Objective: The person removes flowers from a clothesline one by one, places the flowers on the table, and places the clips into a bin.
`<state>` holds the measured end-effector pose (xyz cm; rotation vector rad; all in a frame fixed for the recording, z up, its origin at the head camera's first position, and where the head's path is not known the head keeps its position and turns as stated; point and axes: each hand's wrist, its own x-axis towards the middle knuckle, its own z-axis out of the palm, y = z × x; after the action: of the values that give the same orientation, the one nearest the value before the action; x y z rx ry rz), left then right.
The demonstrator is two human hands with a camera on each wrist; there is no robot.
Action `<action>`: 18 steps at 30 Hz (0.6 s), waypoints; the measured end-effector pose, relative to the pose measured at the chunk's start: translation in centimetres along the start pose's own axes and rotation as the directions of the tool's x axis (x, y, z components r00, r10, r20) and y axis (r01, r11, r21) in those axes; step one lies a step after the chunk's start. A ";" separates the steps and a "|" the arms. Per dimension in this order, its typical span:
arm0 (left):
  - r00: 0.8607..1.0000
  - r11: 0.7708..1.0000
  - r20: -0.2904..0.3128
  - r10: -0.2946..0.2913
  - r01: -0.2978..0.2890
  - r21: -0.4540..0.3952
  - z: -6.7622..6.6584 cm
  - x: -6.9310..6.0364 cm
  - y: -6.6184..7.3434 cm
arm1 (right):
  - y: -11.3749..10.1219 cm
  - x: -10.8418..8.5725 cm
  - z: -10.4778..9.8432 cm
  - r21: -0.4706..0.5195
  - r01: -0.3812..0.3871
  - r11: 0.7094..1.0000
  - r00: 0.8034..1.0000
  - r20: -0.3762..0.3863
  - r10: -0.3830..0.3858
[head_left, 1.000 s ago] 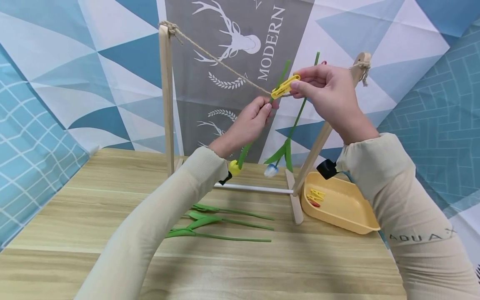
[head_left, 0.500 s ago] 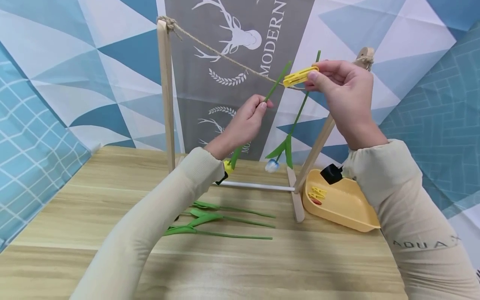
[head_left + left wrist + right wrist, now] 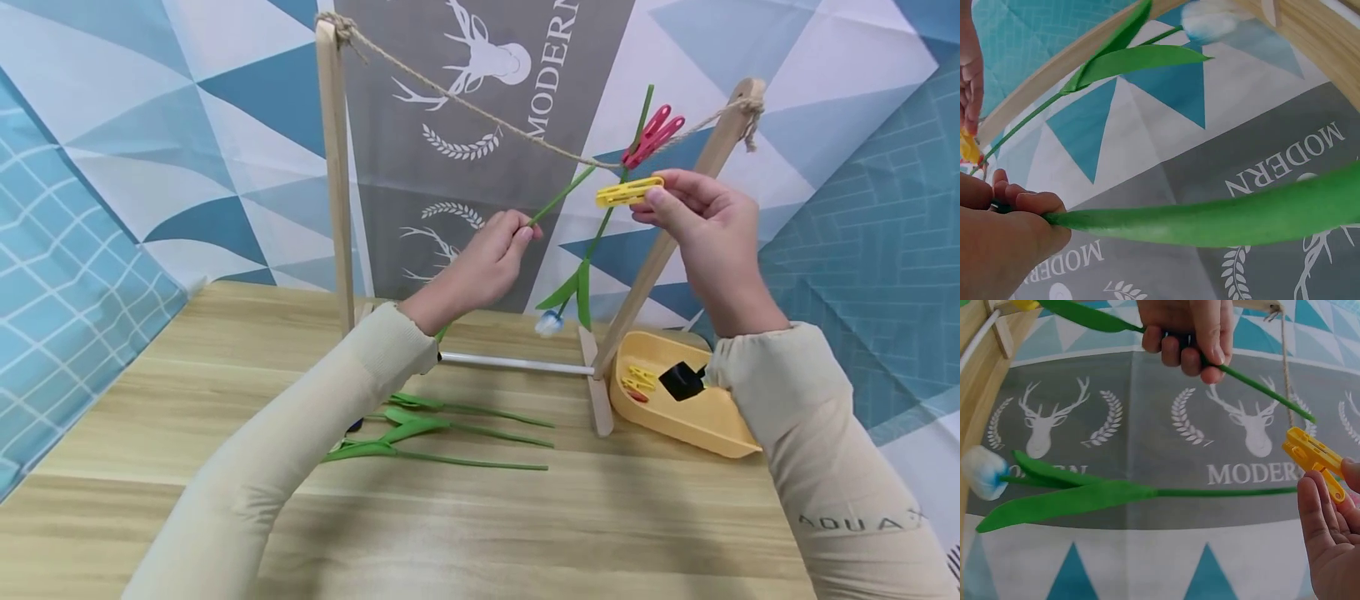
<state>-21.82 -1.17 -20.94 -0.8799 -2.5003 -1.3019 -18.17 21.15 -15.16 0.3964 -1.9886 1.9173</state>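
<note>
My left hand (image 3: pixel 491 258) grips the green stem (image 3: pixel 558 200) of an artificial tulip, its tip slanting up to the right, close to the twine (image 3: pixel 465 104). In the right wrist view a bit of that tulip's yellow bloom (image 3: pixel 1025 304) shows at the top edge. My right hand (image 3: pixel 708 217) pinches a yellow clothespin (image 3: pixel 628 192), held below the twine and apart from the stem. Just behind it, a red clothespin (image 3: pixel 651 137) clamps a blue-and-white tulip (image 3: pixel 550 322) to the twine, bloom down.
The twine runs between two wooden posts (image 3: pixel 335 175), joined low by a white rod (image 3: pixel 517 362). Several green-stemmed tulips (image 3: pixel 465 430) lie on the wooden table (image 3: pixel 480 533). At right, a yellow-orange tray (image 3: pixel 690 425) contains yellow clothespins (image 3: pixel 639 377) and a red one (image 3: pixel 638 397).
The yellow clothespin has come away from the twine and stem, moving right and then down in my right hand. The gripped stem has tilted rightward and lowered, and the red clothespin is now uncovered.
</note>
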 end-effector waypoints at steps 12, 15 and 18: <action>0.989 0.954 0.123 0.085 -0.116 0.275 1.7 -1.9 -0.8 | 3.0 -1.7 -2.4 0.025 -0.114 0.993 0.993 0.013 0.114; 0.986 0.930 0.144 0.088 -0.133 0.344 2.0 -2.4 -1.0 | 3.7 -2.1 -2.9 0.039 -0.131 0.991 0.991 0.020 0.130; 0.983 0.896 0.167 0.083 -0.147 0.418 2.4 -2.9 -1.2 | 4.5 -2.5 -3.4 0.055 -0.136 0.989 0.990 0.029 0.135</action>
<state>-19.95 -1.00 -24.39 -1.0190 -2.6400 -0.6245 -17.69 24.68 -20.19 0.3087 -2.0282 2.0647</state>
